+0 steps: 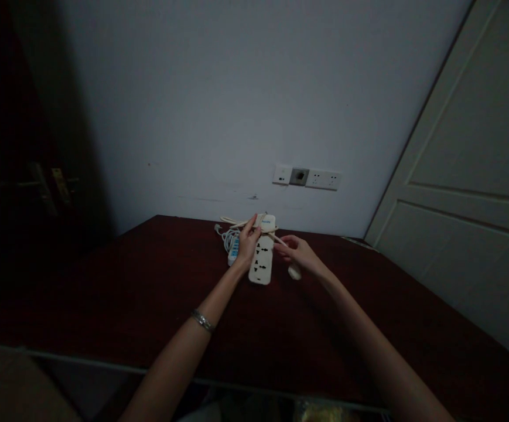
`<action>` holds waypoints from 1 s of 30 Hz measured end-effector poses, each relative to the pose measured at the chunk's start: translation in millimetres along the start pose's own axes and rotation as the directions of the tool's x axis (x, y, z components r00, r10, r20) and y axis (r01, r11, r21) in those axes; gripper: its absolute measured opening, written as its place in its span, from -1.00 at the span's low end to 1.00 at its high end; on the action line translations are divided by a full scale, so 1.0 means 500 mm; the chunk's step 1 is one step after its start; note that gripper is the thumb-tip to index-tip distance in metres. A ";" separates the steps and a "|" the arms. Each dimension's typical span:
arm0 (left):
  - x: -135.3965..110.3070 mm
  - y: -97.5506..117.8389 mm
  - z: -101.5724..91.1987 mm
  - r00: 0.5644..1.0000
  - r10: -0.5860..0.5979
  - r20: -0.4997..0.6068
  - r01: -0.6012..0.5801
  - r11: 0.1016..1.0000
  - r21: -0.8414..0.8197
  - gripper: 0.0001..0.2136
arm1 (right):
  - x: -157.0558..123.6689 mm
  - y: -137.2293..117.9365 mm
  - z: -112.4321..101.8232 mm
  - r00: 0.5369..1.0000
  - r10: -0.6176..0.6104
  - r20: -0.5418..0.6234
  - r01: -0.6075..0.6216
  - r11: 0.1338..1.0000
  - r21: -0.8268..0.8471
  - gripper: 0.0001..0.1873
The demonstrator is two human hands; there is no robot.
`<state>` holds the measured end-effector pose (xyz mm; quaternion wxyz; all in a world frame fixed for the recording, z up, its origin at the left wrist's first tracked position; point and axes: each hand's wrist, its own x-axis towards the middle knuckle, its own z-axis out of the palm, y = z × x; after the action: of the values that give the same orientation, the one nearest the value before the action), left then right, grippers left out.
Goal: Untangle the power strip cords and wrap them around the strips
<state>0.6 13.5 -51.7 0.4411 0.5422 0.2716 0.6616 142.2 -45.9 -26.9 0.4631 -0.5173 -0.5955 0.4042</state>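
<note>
A pale bare wall [236, 88] fills the upper frame, with a cream panelled door [478, 176] at right and a row of white wall sockets [307, 177] at centre. Below, a dark red wooden table [149, 281] spans the lower half. At its far centre lies a white oblong plastic power strip [262, 261]. A smaller white-and-blue strip [233, 251] sits just to its left.

Your left hand [248, 243] lies against the power strip, fingers closed on its cream flat cord [236, 223] at the far end. Your right hand [298, 252], just right of the strip, pinches the same cord, and the white plug [294, 271] lies under it. A silver bracelet [202, 320] rings your left wrist.
</note>
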 end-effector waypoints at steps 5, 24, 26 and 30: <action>0.001 -0.004 0.004 0.998 -0.007 -0.062 0.008 1.000 0.008 -0.51 | 0.010 0.029 0.030 0.994 -0.017 0.111 0.008 0.997 0.075 -0.55; 0.141 -0.064 -0.193 0.987 -0.015 -0.163 0.108 0.810 0.577 -0.72 | 0.202 0.192 0.014 0.927 0.354 -0.123 -0.259 0.843 0.471 -0.98; 0.158 -0.079 -0.234 0.969 -0.008 -0.245 0.160 0.778 0.608 -0.71 | 0.217 0.203 0.018 0.924 0.359 -0.134 -0.261 0.845 0.466 -0.97; 0.169 -0.110 -0.292 0.947 -0.013 -0.322 0.237 0.705 0.668 -0.71 | 0.241 0.212 0.031 0.925 0.349 -0.150 -0.255 0.863 0.436 -0.96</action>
<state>-125.3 130.3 -96.0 0.2024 0.5443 0.6000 0.5503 148.5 88.2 -116.5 0.5555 -0.5383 -0.3527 0.5265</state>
